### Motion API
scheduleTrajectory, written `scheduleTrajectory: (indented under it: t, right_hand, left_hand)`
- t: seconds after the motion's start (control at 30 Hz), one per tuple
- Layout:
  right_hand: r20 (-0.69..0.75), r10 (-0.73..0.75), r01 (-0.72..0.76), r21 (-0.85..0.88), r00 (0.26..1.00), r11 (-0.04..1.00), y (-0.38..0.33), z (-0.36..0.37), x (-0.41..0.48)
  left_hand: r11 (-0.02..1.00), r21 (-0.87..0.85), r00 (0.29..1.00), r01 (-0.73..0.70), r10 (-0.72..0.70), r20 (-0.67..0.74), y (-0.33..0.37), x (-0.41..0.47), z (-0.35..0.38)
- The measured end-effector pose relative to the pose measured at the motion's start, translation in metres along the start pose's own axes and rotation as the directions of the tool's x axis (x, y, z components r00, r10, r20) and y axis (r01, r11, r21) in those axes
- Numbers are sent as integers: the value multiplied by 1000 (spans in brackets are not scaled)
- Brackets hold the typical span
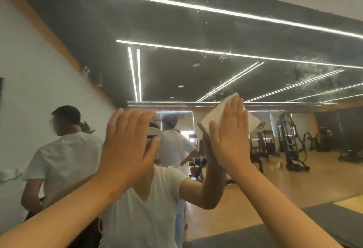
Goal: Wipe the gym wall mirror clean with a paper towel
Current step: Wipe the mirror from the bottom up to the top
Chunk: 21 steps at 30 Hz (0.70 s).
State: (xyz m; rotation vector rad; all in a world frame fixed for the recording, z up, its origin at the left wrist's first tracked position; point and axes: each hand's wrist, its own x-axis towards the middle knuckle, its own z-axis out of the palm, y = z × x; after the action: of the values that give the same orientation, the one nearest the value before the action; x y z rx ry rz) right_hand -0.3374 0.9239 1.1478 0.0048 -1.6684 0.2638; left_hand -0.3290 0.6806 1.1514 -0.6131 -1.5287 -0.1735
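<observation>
Large glass wall mirror [196, 31] with a folded white paper towel [213, 117] pressed flat against it by the right hand [229, 135], fingers straight and together. Left of the towel, the left hand [127, 143] rests open-palmed on the glass, holding nothing. Cloudy smears [314, 74] lie above and right of the towel. The towel is probably light, soft and easily torn when damp, so it is best held under a flat palm at its centre.

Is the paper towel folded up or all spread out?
Folded: the paper towel shows a thick, layered edge beside the right hand, whose flat fingers press it on the mirror.
</observation>
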Motion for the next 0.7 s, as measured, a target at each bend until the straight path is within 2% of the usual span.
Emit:
scheduleTrajectory:
  t: [0.17, 0.3, 0.4, 0.5, 0.7]
  right_hand:
    - [60, -149, 154, -99, 987, 983, 20, -15, 7]
    - [-111, -195, 194, -17, 975, 981, 26, -14, 17]
    - [-213, -168, 188, 75, 963, 979, 27, -5, 14]
    - [-164, -143, 163, 117, 976, 980, 26, 0, 5]
    - [-26, -165, 163, -69, 986, 984, 17, 4, 3]
  left_hand:
    - [999, 43, 999, 28, -26, -33, 9, 57, 1]
    - [997, 83, 1000, -4, 5, -14, 11, 98, 13]
    - [998, 58, 999, 9, -7, -37, 8, 112, 24]
    - [997, 65, 995, 30, -24, -97, 4, 111, 30]
    - [995, 95, 990, 24, -11, -137, 2, 111, 34]
